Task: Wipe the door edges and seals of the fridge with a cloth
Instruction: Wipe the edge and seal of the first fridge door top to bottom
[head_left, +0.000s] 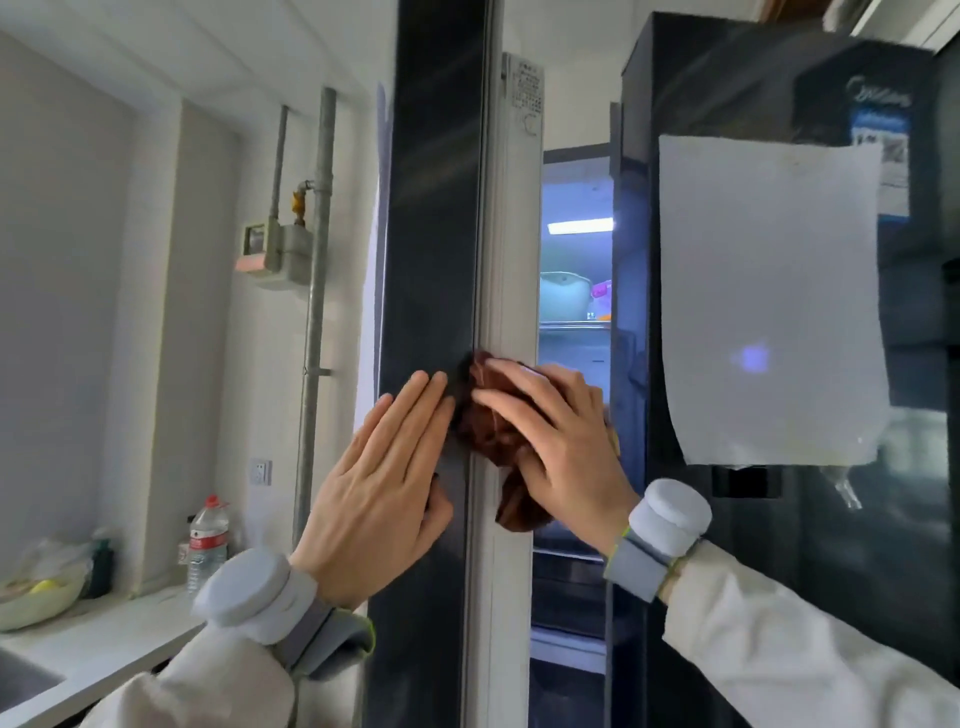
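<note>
Where the open left fridge door (434, 260) presents its dark outer face and pale inner edge, the entries run as follows: left hand (382, 483), fingers straight and together, palm flat against the dark face of that door, holding nothing; right hand (561, 447), fingers spread and lightly bent over a brown cloth (493, 431), pressing it onto the white door seal (506, 260) at roughly mid-height of the door; cloth bunched, one corner hanging below the palm, its left margin lapping onto the dark door edge just beside the left fingertips. Both wrists: grey strapped bands, each with a round pale puck; cream sleeves. Fridge interior (576, 291): lit, seen through the gap between the doors; green lidded container (563, 296) on a glass shelf, pink package beside it. Right fridge door (779, 571): dark, glossy, with a white sheet of paper (769, 301) stuck on it. Left background: white counter (104, 629); clear water bottle (208, 540) with red cap, upright; pale green bowl (36, 597); gas meter (280, 254) on grey pipes.
</note>
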